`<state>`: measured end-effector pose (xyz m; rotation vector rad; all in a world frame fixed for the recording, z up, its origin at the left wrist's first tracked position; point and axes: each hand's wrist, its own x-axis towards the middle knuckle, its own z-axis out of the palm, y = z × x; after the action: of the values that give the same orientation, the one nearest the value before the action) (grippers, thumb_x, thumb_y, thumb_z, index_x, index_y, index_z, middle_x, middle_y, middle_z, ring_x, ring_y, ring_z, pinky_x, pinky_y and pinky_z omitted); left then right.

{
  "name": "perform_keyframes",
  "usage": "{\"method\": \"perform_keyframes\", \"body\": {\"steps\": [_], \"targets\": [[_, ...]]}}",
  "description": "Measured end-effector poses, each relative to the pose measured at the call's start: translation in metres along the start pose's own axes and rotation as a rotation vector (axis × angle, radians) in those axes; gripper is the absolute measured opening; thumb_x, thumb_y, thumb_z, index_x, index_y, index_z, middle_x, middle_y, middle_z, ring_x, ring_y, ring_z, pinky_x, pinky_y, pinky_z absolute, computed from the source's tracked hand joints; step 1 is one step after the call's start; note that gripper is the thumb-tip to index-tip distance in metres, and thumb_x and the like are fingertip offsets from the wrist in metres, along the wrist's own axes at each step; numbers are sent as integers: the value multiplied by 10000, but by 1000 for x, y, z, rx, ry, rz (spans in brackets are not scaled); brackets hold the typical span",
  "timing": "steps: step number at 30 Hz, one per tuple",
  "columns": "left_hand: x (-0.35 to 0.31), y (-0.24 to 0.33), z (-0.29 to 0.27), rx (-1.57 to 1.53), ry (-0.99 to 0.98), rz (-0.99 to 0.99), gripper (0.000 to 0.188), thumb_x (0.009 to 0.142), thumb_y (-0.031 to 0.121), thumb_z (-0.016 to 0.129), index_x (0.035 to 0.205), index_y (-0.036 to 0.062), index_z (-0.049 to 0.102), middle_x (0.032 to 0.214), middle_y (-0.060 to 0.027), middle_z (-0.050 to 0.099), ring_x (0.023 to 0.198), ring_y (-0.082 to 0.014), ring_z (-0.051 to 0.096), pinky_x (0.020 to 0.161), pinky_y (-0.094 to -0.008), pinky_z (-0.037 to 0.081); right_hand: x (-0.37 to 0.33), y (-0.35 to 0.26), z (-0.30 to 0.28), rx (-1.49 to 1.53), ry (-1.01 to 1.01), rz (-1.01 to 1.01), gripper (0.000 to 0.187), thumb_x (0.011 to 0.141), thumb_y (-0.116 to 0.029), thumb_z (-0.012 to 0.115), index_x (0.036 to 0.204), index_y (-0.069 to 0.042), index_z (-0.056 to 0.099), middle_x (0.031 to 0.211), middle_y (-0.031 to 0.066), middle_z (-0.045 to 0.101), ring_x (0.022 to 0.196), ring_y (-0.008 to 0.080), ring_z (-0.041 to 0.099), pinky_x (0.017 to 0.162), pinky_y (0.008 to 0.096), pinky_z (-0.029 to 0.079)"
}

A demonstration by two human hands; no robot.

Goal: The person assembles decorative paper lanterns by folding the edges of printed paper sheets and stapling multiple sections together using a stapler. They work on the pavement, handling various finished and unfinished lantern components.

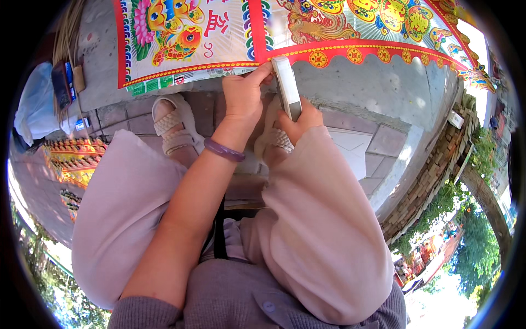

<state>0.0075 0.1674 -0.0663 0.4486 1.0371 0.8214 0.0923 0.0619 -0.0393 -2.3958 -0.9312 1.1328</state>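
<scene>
A bright printed paper sheet [230, 46] with red borders, a lotus and a fish lies in front of me. Against its red border lies another printed sheet [315, 52], whose near edge is scalloped and carries gold coin shapes. My left hand [243, 98] pinches the near edge where the two red borders meet. My right hand [304, 120] grips a white and grey stapler [286, 82] by its near end. The stapler's far end is at that same red edge, just right of my left fingertips. Whether its jaws are pressed together I cannot tell.
Under the sheets is a grey slab [334, 82]. A white sheet of paper [349, 151] lies on the brick paving beside my right foot. At left are a pale plastic bag [35, 107], thin sticks [67, 33] and red-gold printed pieces [76, 156]. Stacked bricks [427, 186] stand at right.
</scene>
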Motion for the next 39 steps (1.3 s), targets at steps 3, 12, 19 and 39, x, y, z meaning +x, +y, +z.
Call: {"method": "perform_keyframes", "body": {"steps": [3, 12, 19, 39], "targets": [[4, 5, 0, 8, 8, 14, 120, 734, -18, 681, 840, -47, 633, 782, -83, 642, 651, -146, 589, 583, -264, 455, 2, 3, -6, 42, 9, -73, 449, 679, -248, 700, 1045, -35, 550, 946, 201, 599, 894, 386, 571, 765, 433, 467], [46, 64, -42, 46, -118, 10, 129, 742, -38, 673, 855, 3, 626, 799, -77, 640, 626, -146, 589, 562, -260, 471, 54, 58, -66, -366, 506, -474, 548, 666, -208, 755, 1133, -29, 530, 1062, 132, 545, 974, 291, 525, 767, 379, 459], [63, 64, -63, -8, -35, -25, 149, 754, -52, 647, 888, -5, 601, 840, -68, 628, 703, -133, 583, 574, -232, 462, 81, 30, -76, 1248, 280, 30, 218, 844, -118, 628, 992, 35, 582, 886, 96, 636, 743, 129, 581, 610, 241, 450], [-8, -28, 33, -185, -68, -261, 150, 832, 158, 653, 918, 44, 603, 847, -41, 624, 761, -115, 578, 691, -247, 460, 70, 19, -60, 1363, 323, 43, 93, 821, -52, 638, 862, 27, 613, 758, 84, 633, 595, 88, 535, 520, 184, 428]]}}
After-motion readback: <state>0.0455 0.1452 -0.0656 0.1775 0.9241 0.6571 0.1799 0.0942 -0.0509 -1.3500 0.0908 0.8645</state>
